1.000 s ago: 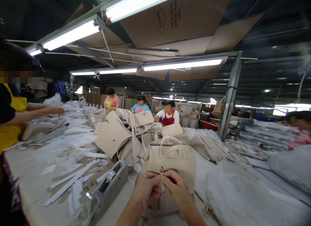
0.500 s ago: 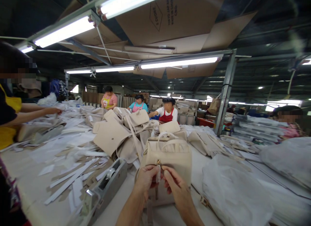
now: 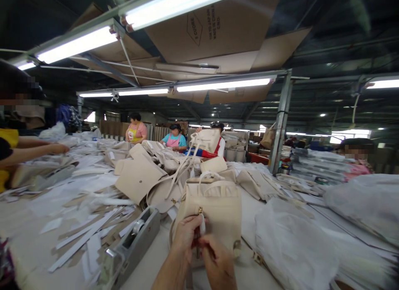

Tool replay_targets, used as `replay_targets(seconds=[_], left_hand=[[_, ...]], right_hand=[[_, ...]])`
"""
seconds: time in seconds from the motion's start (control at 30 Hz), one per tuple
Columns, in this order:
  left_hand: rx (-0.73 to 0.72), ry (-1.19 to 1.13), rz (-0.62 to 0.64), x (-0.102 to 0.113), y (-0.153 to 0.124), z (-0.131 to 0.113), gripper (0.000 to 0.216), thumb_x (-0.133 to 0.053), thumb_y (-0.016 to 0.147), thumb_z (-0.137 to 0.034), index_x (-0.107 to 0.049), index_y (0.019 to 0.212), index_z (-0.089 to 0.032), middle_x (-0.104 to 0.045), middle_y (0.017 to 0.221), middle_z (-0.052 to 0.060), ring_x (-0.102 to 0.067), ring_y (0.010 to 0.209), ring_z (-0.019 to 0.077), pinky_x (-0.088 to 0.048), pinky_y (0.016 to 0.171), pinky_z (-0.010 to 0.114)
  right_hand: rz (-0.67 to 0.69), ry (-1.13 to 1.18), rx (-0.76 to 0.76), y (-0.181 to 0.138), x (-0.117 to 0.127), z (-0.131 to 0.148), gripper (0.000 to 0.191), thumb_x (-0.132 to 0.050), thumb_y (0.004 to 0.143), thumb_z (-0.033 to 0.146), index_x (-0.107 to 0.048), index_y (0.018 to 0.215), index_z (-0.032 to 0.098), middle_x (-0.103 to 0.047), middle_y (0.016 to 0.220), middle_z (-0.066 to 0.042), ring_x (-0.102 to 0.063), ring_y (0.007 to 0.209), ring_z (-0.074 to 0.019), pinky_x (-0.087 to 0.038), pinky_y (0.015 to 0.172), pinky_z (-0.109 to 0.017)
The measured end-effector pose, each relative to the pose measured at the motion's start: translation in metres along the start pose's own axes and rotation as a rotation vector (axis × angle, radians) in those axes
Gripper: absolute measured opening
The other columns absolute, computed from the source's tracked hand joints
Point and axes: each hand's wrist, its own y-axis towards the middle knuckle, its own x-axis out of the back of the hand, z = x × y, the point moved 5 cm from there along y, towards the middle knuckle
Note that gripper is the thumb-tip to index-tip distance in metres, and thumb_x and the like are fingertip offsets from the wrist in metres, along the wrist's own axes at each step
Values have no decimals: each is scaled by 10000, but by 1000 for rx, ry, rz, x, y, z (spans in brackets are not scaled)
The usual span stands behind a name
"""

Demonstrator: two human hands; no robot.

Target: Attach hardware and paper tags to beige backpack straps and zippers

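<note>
A cream handbag [image 3: 218, 204] with top handles stands upright on the table before me. From gold-coloured hardware [image 3: 200, 209] on its facing side hangs a small piece in white wrapping [image 3: 202, 225]. My left hand [image 3: 187, 231] pinches this white-wrapped piece between thumb and fingers. Just below and to the right, my right hand [image 3: 216, 254] is closed with fingertips together, close to the left fingers. What lies in the right fingers is hidden. The lower front of the bag is partly covered by both hands.
A grey tape dispenser [image 3: 134, 244] stands left of my hands, beside paper strips [image 3: 87, 227]. More beige bags [image 3: 140, 173] are heaped behind. Clear plastic bags [image 3: 289, 236] lie to the right. Co-workers stand around the table; one across holds up a cream bag [image 3: 207, 139].
My right hand has moved down and slightly left, below the white-wrapped piece. My left hand keeps its pinch. Across the table, a co-worker has lifted a cream bag.
</note>
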Motion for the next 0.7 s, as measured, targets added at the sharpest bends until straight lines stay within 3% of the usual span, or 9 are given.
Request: replay_targets(seconds=[0.07,0.17,0.27,0.43,0.6,0.7], left_hand=[[7,-8,-2,1,0,0,551,-823,341,-522,-720,708,-123,-627,620,10,-495,582,117,-370,512,232],[17,-15,1,2,-1,1,539,-823,359,-500,-728,730,-121,-655,648,21,-528,604,124,-409,555,244],[11,-23,19,0,-3,0,505,-818,379,-491,-721,718,-129,-661,628,20,-553,597,131,-419,568,250],[-13,-36,36,-1,-2,1,459,-821,411,-478,-709,684,-126,-630,561,7,-536,530,120,-402,525,242],[-26,-46,41,-1,0,2,454,-839,440,-474,-706,675,-108,-631,534,20,-527,470,108,-386,488,229],[-28,-49,43,0,-1,1,481,-848,419,-482,-714,683,-103,-640,530,24,-535,466,108,-387,474,222]], right_hand=[[-14,32,-49,-1,8,-6,135,-592,771,289,-688,702,224,-664,686,-39,-590,657,-198,-476,613,-274],[-89,269,-292,5,21,-12,208,-606,761,415,-680,746,221,-692,747,-60,-635,735,-233,-495,568,-280],[-20,423,-468,16,19,-3,354,-663,708,539,-697,827,207,-722,822,-70,-666,768,-244,-511,569,-287],[58,497,-538,24,2,8,417,-772,615,527,-719,852,188,-736,763,-40,-673,666,-196,-511,572,-264],[51,798,-686,16,-9,-2,448,-762,635,547,-716,872,169,-760,778,-66,-700,714,-189,-513,567,-235],[103,771,-690,15,-7,-1,439,-758,657,545,-716,855,155,-761,779,-76,-709,717,-193,-516,561,-232]])
